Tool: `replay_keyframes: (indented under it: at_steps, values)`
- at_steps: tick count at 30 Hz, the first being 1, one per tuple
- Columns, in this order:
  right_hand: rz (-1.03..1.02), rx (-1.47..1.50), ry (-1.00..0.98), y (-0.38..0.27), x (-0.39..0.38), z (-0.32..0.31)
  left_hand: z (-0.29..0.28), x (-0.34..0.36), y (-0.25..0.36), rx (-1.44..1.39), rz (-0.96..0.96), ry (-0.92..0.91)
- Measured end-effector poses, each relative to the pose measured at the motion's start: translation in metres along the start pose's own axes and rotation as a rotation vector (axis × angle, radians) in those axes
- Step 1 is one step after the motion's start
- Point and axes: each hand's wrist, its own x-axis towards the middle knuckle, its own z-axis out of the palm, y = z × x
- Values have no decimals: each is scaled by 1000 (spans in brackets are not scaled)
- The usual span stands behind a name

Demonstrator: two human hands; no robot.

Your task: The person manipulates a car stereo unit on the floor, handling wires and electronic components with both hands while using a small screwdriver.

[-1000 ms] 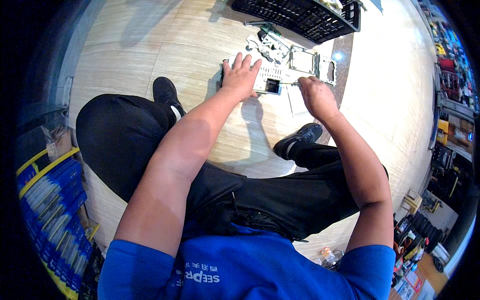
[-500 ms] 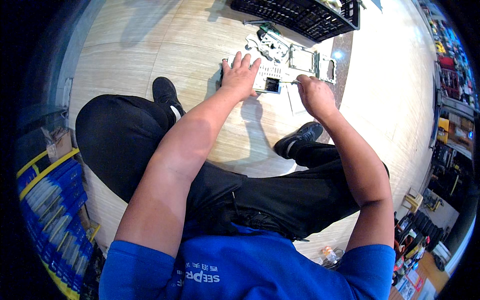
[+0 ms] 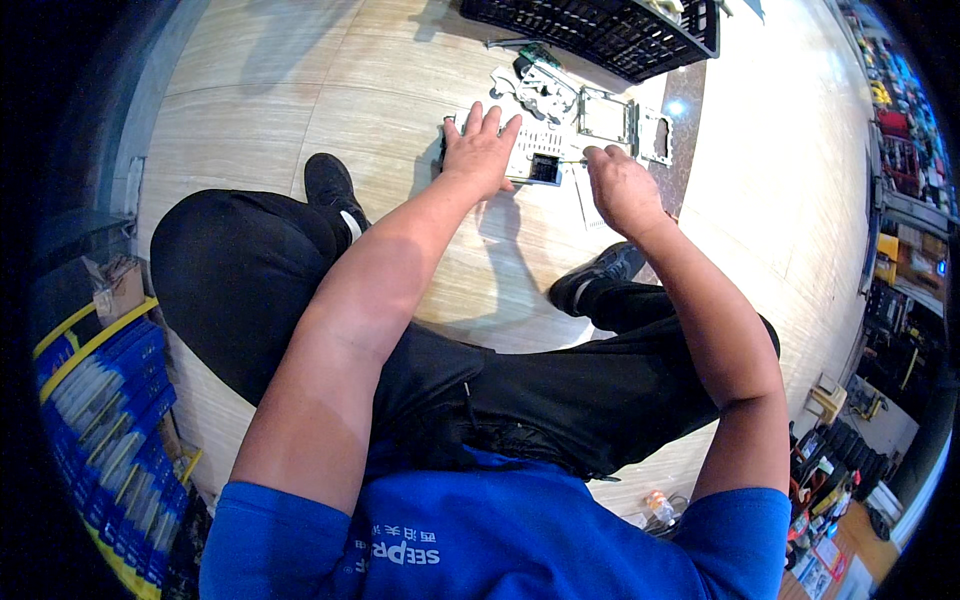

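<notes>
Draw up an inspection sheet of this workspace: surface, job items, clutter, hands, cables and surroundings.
Surface: pale tiled floor, joints visible.
Job's things: pale slotted metal unit with a dark, squarish opening, lying on the floor.
Clutter: loose pale parts and a squarish frame beyond the unit.
Left hand: spread on the unit.
Right hand: fingers closed on what looks like a thin tool, beside the opening.
Cables: nothing seen around the hands; farther items too small to tell.
Surroundings: black crate ahead, blue-and-yellow rack left, crowded shelves right.
</notes>
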Motion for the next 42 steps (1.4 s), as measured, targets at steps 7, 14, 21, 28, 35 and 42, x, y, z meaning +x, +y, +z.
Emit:
replay_keyframes:
  at_steps: [7, 14, 21, 28, 35, 42]
  values:
    - [97, -25, -255, -17, 7, -27, -1, -2, -1, 3, -3, -5]
    - [81, 25, -152, -11, 7, -3, -3, -3, 1, -16, -3, -14]
    - [173, 25, -310, -16, 15, -20, -5, -4, 0, -12, -3, -28]
    - [-10, 103, -21, -4, 10, 6, -5, -3, 2, -7, -15, -43]
    - [77, 63, -192, -7, 15, -4, -5, -5, -1, -29, -4, -23]
    - [-15, 149, -85, -6, 9, 4, -7, -5, 2, -20, -3, -19]
